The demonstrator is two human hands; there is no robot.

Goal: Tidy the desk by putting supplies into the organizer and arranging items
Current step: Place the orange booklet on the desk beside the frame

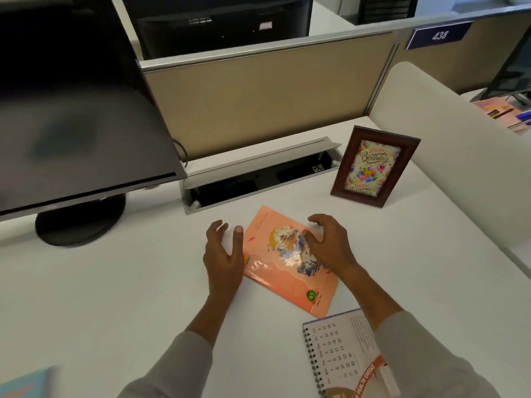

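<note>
An orange notebook (pixel 283 278) with a picture on its cover lies flat and askew on the white desk (pixel 129 297). My left hand (pixel 222 254) hovers at its left edge, fingers apart, holding nothing. My right hand (pixel 327 242) is curled over the notebook's upper right part, fingers spread, gripping nothing. A spiral-bound desk calendar (pixel 342 351) lies at the lower right, partly under my right sleeve. A brown picture frame (pixel 373 168) with a birthday card stands upright at the back right. No organizer is in view.
A dark monitor (pixel 71 110) on a round base (pixel 80 222) fills the left. An open cable tray (pixel 258 179) runs along the beige partition. A white side panel (pixel 459 156) bounds the right. A light blue item (pixel 26 386) shows at the bottom left corner.
</note>
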